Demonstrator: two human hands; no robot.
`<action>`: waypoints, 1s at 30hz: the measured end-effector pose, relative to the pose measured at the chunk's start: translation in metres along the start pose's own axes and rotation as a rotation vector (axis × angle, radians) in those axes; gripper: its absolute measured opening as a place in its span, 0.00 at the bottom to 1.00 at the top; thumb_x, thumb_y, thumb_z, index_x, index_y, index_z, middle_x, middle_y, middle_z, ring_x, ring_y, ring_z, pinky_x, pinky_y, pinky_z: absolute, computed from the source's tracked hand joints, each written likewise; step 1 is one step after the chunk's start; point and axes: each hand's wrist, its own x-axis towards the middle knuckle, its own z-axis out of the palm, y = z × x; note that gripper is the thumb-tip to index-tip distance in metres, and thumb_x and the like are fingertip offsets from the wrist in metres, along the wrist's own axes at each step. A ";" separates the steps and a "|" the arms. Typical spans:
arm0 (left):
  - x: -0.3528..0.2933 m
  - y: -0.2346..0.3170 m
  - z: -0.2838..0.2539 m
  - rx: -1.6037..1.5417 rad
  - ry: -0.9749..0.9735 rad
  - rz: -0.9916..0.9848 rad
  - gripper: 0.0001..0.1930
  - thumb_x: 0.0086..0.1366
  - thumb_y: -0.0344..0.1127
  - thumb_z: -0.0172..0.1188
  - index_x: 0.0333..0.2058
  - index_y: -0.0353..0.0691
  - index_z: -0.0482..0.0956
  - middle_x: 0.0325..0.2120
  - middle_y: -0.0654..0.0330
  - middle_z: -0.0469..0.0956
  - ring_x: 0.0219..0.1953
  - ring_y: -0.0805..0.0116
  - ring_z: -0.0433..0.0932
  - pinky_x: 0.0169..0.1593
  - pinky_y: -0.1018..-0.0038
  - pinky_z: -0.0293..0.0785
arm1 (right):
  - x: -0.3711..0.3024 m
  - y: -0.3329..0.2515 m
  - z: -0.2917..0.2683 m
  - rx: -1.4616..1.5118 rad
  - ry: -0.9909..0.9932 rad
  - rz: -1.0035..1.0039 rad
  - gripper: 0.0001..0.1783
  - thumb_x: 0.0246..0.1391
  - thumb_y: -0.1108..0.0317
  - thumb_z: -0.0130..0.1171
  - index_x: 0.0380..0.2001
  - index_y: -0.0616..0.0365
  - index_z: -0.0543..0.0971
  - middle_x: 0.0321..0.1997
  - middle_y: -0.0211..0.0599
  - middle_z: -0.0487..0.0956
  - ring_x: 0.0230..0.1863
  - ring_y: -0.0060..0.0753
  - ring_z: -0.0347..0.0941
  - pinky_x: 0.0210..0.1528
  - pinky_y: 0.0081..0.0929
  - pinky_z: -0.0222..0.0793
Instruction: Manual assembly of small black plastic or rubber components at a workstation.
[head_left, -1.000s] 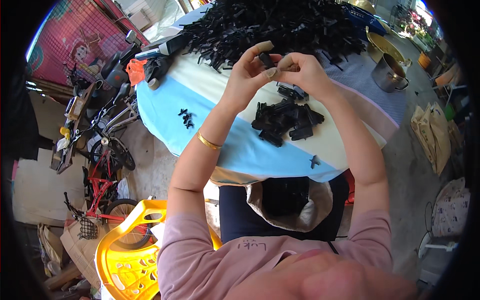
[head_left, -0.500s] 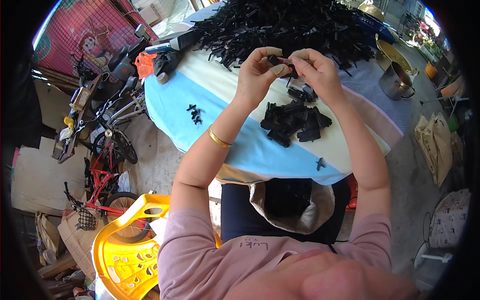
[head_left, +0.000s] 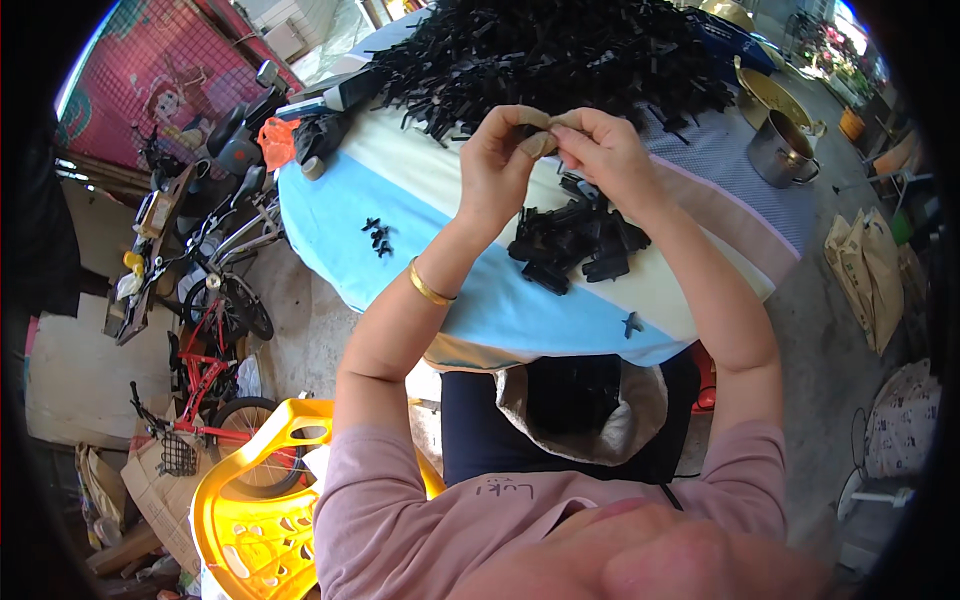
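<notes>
The right hand [head_left: 618,155] has met the left hand [head_left: 494,165], and I cannot tell whether either half-hidden grip clamps anything.

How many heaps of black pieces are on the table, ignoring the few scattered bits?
2: a large heap on the far side, a smaller heap on the near side. Others may be hidden.

**Left hand [head_left: 500,165] and right hand [head_left: 615,160] meet at the fingertips**

Both bare arms reach forward, elbows bent outward. The left forearm [head_left: 420,260] slants inward to the right; the right forearm [head_left: 700,260] slants inward to the left. Left index finger arches above the left thumb [head_left: 534,148], with beige coverings on the fingertips. Right thumb and index finger bear against the left fingertips. What lies between the fingertips cannot be determined.
</notes>
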 end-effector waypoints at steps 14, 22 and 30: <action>-0.004 0.013 0.002 0.566 -0.166 -0.006 0.29 0.47 0.23 0.62 0.49 0.35 0.62 0.33 0.53 0.76 0.35 0.67 0.77 0.39 0.75 0.72 | 0.007 0.006 -0.015 -0.361 -0.065 -0.157 0.14 0.39 0.65 0.65 0.30 0.60 0.77 0.21 0.26 0.74 0.21 0.12 0.63 0.22 0.13 0.59; 0.013 0.034 -0.025 -0.242 -0.445 -0.398 0.31 0.47 0.20 0.61 0.51 0.34 0.60 0.36 0.56 0.73 0.39 0.66 0.75 0.44 0.73 0.73 | 0.013 0.003 -0.033 0.235 -0.164 0.087 0.12 0.47 0.68 0.59 0.36 0.60 0.75 0.25 0.26 0.74 0.23 0.11 0.65 0.21 0.08 0.57; 0.009 0.008 -0.027 -0.432 -0.344 -0.613 0.06 0.56 0.28 0.56 0.30 0.34 0.69 0.29 0.56 0.74 0.34 0.65 0.76 0.41 0.71 0.76 | 0.013 0.009 -0.023 0.143 -0.276 -0.074 0.12 0.48 0.72 0.57 0.38 0.61 0.75 0.28 0.28 0.76 0.28 0.15 0.70 0.31 0.11 0.67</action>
